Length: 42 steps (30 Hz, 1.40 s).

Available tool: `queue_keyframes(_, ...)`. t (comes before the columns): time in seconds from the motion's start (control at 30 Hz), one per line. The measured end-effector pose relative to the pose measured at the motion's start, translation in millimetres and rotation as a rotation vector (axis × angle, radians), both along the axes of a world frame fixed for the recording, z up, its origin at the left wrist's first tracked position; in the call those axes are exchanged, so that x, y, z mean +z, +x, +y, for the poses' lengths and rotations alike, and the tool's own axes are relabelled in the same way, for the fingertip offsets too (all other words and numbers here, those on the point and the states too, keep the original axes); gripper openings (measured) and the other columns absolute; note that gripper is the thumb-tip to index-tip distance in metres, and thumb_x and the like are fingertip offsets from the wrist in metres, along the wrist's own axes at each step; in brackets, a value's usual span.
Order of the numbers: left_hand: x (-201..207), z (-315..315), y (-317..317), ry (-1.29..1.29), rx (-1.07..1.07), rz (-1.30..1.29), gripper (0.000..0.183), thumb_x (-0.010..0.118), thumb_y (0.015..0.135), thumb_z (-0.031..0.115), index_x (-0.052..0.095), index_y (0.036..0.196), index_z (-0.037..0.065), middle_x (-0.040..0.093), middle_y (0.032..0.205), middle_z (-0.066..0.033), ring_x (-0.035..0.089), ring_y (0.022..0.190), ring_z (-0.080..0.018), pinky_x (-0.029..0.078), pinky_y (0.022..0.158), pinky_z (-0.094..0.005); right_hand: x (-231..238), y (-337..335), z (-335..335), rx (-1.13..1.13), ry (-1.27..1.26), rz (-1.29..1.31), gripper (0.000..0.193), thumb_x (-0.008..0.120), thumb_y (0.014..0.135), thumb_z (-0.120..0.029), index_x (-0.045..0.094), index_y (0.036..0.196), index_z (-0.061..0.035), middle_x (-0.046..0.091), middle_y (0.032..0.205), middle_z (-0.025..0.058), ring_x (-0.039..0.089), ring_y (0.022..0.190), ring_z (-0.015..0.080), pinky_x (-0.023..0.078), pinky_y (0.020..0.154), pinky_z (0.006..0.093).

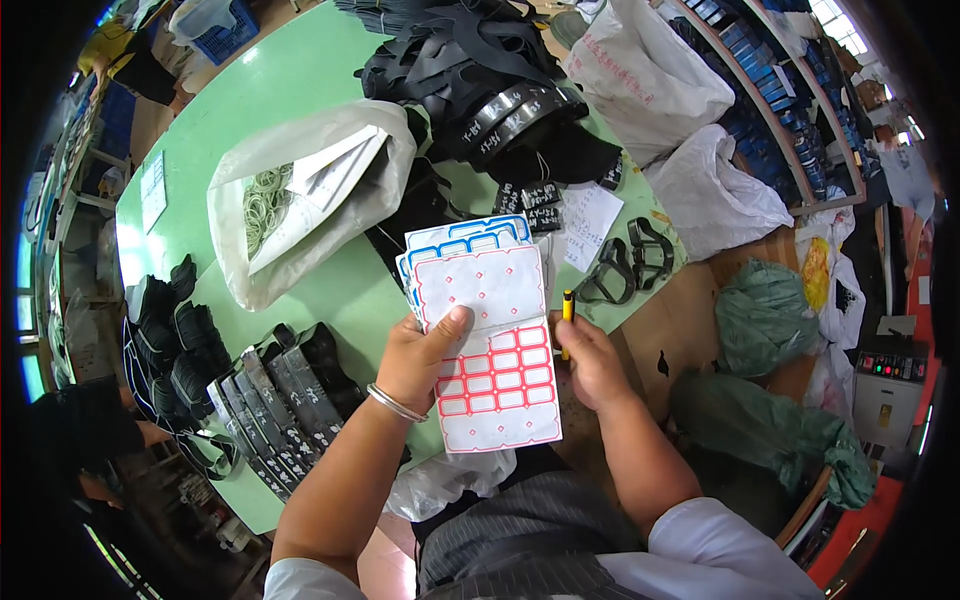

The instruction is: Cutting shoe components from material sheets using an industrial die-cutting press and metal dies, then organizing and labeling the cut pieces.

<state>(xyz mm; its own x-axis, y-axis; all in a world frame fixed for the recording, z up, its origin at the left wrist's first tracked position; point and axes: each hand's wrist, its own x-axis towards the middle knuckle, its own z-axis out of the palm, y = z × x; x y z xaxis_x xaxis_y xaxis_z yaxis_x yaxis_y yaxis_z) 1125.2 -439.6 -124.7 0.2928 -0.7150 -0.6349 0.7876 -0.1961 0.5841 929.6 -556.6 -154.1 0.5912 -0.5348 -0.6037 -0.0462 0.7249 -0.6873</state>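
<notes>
My left hand (425, 355) grips a fanned stack of label sheets (490, 340), thumb pressed on the top sheet. That top sheet has red-bordered labels, and several of them are peeled off its upper half. Blue-bordered sheets (465, 238) stick out behind it. My right hand (590, 365) is at the stack's right edge and holds a yellow-and-black pen (567, 318) upright. A silver bangle (395, 403) circles my left wrist.
On the green table (300, 80) lie a white bag of rubber bands and paper (300, 190), a heap of black straps (490, 90), strapped black bundles (280, 400) and black buckles (630, 262). White bags (700, 190) and green bags (770, 320) sit on the right, below shelves (780, 90).
</notes>
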Motion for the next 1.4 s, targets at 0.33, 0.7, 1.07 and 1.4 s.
queue_keyframes(0.33,-55,46,-75,0.177,0.128,-0.595,0.06,0.065,0.089,0.025,0.039,0.134,-0.004,0.055,0.124,-0.0141,0.056,0.108,-0.0228,0.046,0.093,-0.0361,-5,-24,-12,0.565,-0.489,0.142,0.02,0.066,0.089,-0.022,0.062,0.098,-0.004,0.061,0.072,0.0065,0.055,0.069,0.0113,0.045,0.064,0.0312)
queue_keyframes(0.7,49,33,-65,-0.01,-0.881,-1.639,0.103,0.087,0.055,0.033,0.037,0.141,0.01,0.036,0.139,-0.0213,0.035,0.129,-0.0433,0.024,0.111,-0.053,70,-12,-22,1.468,-1.366,0.058,0.012,0.059,0.075,-0.018,0.068,0.082,-0.0154,0.06,0.071,0.0073,0.061,0.084,0.0254,0.049,0.062,0.0418)
queue_keyframes(1.07,31,91,-115,0.073,-0.092,-1.945,0.065,0.085,0.056,0.006,0.052,0.111,0.009,0.051,0.116,-0.0177,0.053,0.104,-0.0362,0.045,0.085,-0.0444,81,-34,20,0.865,-2.044,0.001,0.023,0.059,0.074,-0.02,0.07,0.093,-0.0127,0.059,0.081,-0.0019,0.054,0.074,0.0153,0.044,0.056,0.0278)
queue_keyframes(1.4,3,143,-120,0.298,0.258,-0.946,0.011,0.07,0.082,0.001,0.06,0.083,0.002,0.061,0.074,-0.0042,0.059,0.066,-0.0128,0.046,0.059,-0.0254,66,-33,50,0.716,-2.004,0.142,0.026,0.06,0.075,-0.008,0.068,0.1,-0.0097,0.059,0.088,0.0023,0.056,0.075,0.02,0.048,0.061,0.0326)
